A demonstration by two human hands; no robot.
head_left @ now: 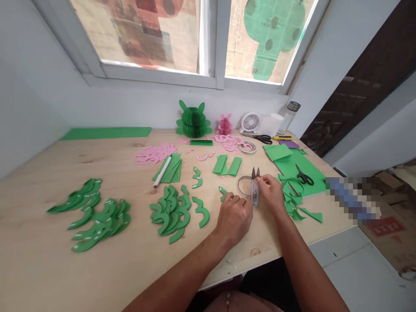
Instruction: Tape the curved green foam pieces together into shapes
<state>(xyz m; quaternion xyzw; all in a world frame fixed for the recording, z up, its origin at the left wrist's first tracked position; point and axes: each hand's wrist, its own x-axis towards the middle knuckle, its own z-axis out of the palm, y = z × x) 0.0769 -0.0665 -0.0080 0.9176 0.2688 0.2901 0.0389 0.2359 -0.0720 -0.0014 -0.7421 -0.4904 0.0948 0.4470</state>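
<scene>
My left hand [234, 213] is closed, knuckles up, low over the table. A wavy green paper piece [222, 191] sticks out from under its fingers; what the fingertips grip is hidden. My right hand [272, 191] is pinched beside the blades of blue-handled scissors [255, 193]; what lies in the pinch I cannot make out. The scissors point away from me, across a roll of tape [240, 189]. Left of my hands lie more wavy green pieces [202, 212] and a pile of green cutouts [172, 212], some bearing white strips.
Further left is another green cutout pile [100, 223]. Folded green papers [227, 165], a white marker [162, 172] and pink cutouts [156, 154] lie beyond. Green scraps [294, 197] and black scissors [304, 175] are to the right. A green honeycomb paper figure [193, 122] and a fan [250, 122] stand behind.
</scene>
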